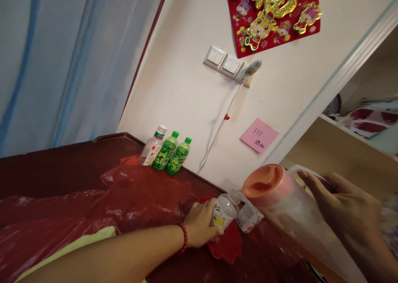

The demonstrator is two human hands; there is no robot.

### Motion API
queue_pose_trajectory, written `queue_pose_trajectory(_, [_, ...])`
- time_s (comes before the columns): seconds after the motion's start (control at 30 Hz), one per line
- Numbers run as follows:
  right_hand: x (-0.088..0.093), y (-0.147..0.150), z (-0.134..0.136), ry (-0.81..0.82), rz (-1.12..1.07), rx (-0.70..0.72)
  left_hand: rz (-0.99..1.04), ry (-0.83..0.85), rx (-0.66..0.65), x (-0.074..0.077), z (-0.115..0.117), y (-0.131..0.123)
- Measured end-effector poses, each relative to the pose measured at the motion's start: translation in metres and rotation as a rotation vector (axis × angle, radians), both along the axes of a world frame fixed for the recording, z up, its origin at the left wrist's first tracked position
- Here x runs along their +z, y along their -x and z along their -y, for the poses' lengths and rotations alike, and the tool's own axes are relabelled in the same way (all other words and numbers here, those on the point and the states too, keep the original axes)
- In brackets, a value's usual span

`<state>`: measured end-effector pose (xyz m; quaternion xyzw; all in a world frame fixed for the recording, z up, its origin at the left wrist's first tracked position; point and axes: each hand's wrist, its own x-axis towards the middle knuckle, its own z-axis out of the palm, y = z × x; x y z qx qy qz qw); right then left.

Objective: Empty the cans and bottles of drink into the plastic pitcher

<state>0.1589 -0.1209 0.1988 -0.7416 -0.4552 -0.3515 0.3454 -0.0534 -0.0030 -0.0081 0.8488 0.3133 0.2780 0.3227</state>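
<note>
My left hand (200,225) is wrapped round a small clear bottle with a fruit label (224,210) that stands uncapped on the red plastic sheet. Right beside it stands another small clear bottle (248,218). My right hand (338,204) grips the handle side of a clear plastic jug with an orange-pink lid (267,185), tilted toward the small bottles. The jug's spout sits just above the bottle in my left hand. A red bead bracelet (184,238) circles my left wrist.
Three bottles, one clear (152,147) and two green (172,153), stand at the back against the wall. Red plastic sheeting (133,196) covers the dark wooden table. A white cable (217,129) hangs from a wall socket. A pink note (258,135) is stuck on the wall. Shelves (357,125) are at right.
</note>
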Motion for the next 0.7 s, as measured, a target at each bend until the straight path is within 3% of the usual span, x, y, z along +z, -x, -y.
queue_pose_trajectory(0.7, [0.0046, 0.0067, 0.0034, 0.008, -0.002, -0.071, 0.011, -0.011, 0.005, -0.0045, -0.0019, -0.0001])
